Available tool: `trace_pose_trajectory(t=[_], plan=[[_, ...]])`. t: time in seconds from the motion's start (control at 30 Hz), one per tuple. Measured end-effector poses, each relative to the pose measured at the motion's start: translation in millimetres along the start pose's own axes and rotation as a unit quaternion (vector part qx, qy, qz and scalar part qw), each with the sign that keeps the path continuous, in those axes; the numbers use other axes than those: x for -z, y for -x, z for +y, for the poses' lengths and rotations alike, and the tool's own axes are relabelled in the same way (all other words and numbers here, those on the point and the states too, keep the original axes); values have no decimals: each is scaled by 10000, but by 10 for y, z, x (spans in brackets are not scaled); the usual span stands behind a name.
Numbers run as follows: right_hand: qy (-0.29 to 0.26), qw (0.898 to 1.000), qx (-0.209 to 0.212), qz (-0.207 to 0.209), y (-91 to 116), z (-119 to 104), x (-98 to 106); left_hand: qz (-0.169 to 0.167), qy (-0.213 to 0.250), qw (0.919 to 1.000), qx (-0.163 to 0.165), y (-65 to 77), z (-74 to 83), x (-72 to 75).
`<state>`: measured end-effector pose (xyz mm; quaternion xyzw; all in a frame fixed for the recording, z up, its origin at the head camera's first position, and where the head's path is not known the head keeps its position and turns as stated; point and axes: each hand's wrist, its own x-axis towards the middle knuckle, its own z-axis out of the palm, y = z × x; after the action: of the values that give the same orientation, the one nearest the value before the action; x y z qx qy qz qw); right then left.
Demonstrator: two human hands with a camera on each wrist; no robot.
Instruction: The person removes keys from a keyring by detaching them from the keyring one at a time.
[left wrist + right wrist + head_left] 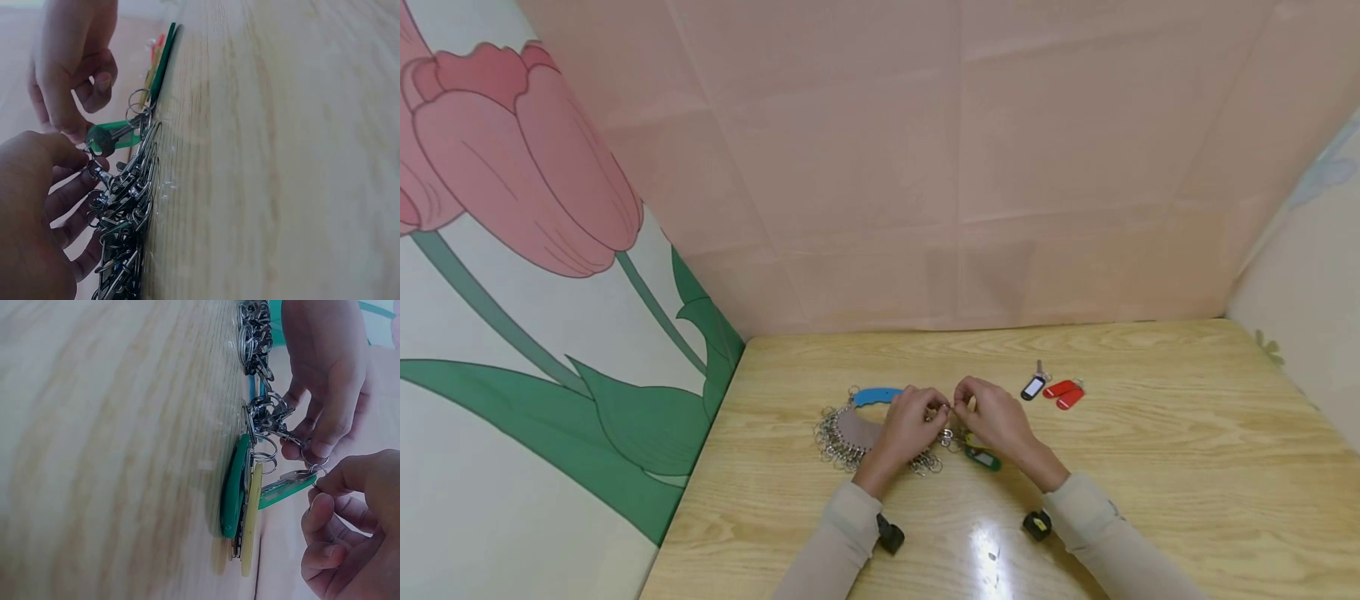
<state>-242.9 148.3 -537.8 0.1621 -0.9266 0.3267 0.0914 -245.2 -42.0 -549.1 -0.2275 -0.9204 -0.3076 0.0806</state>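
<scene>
A key holder has a blue handle (877, 396), a grey plate (856, 428) and a fringe of metal clips and rings (835, 446). My left hand (908, 425) pinches a split ring on one clip, at the holder's right end. Opposite it, my right hand (1002, 422) pinches the small ring of a green key tag (284, 490), fingertips close to the left hand's. A key (105, 139) hangs with that tag. Below the hands, another green tag (982, 457) and a yellow tag (252, 519) lie on the table beside the clips.
Farther right on the table (1150, 467) lie a black-framed tag (1033, 387) with a key, and red tags (1070, 397). Pink sheeting (962, 167) covers the back wall; a wall with painted tulips (512, 150) borders the left side.
</scene>
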Motion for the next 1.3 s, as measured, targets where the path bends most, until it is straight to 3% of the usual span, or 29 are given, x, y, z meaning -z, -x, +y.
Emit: trace_pose_trajectory(t=[0.4,0.87,1.3], plan=[[1,9999,167,-35,-8,-10,5,26,124,9999,-42,-10,-22,1],[976,9890,1052,355,-8,-24,2,17,221,9997,-76,10,-10,-2],[1170,9870,1097,109,-22,-60,20,10,137,9998,-136,15,3,-1]])
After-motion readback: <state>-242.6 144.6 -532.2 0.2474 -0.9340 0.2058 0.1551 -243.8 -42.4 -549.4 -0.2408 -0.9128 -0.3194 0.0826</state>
